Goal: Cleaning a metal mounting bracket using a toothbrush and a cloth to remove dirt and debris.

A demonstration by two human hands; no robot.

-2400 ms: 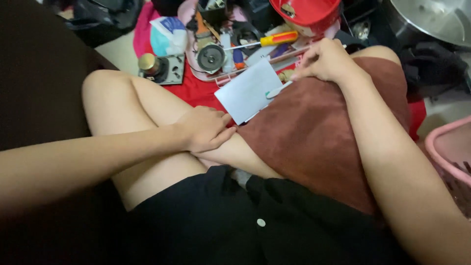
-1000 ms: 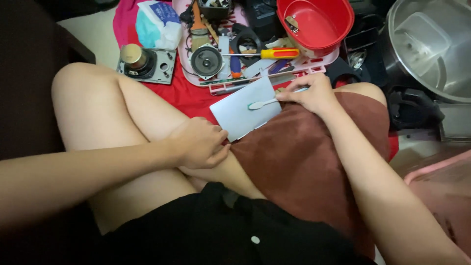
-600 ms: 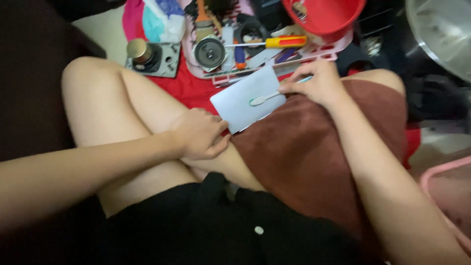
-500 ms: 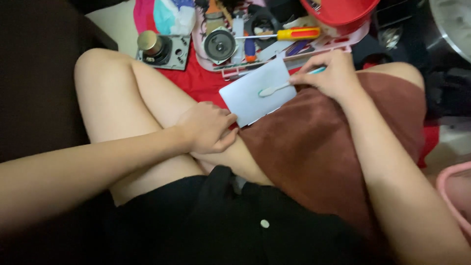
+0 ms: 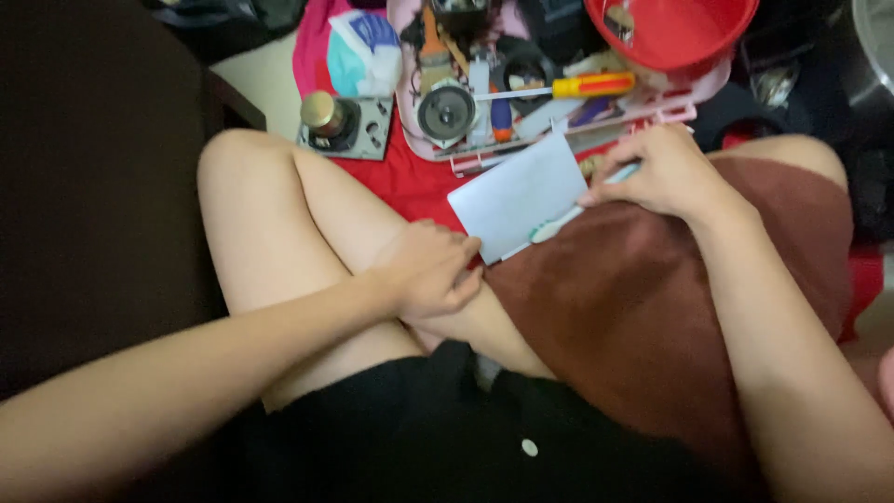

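A pale flat panel point(image 5: 518, 194), rectangular and light grey-blue, lies tilted on the person's lap, its near corner over the brown towel point(image 5: 633, 307) and its far edge close to the cluttered pink tray point(image 5: 596, 126); across its lower right part rests the head of a toothbrush point(image 5: 559, 224), its bristle end on the panel and its light handle running up into the right hand point(image 5: 656, 172); the right hand's fingers are curled closed around that handle, gripping it near the panel's right edge; the left hand point(image 5: 428, 270) lies on the crossed leg with its fingers loosely bent, fingertips just touching the panel's near left corner, holding nothing; whether it presses the panel I cannot tell.

The step in hand looks like brushing the surface of the panel, with the brush set on it; the next stroke seems to call for the left hand steadying the corner so that the panel does not slide off the towel, and light pressure from the brush.

Further out, on the tray, lie a round speaker point(image 5: 445, 112) and a screwdriver with a yellow and orange handle point(image 5: 582, 87); a red bowl point(image 5: 670, 33) stands behind; a small grey unit with a brass knob point(image 5: 343, 123) sits on the red cloth point(image 5: 400, 177) at left.
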